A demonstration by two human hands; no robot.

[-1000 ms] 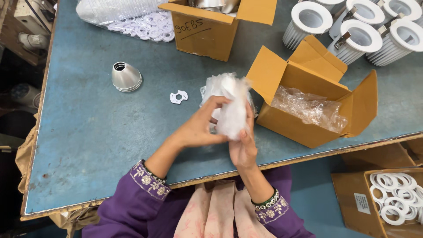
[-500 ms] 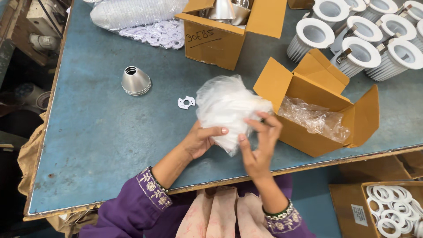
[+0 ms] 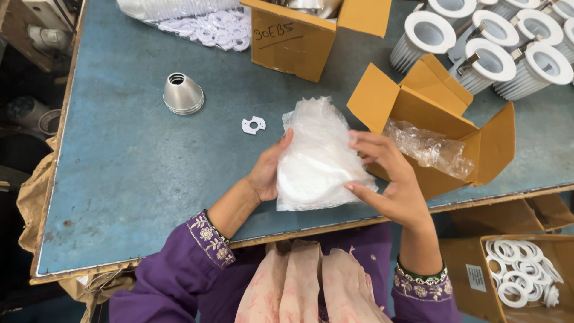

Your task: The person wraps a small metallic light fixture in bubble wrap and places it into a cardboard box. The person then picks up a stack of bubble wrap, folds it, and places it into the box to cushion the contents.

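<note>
On a worn blue desk (image 3: 131, 161) strewn with open cardboard boxes, the left hand (image 3: 267, 173) and right hand (image 3: 391, 182) together grasp a clear plastic bag (image 3: 317, 158) holding something round and white, near the front edge beside a small open box (image 3: 442, 128).

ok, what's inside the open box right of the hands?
The open box holds crumpled clear plastic. Whatever lies beneath the plastic is covered. The right hand overlaps the box's near left corner.
</note>
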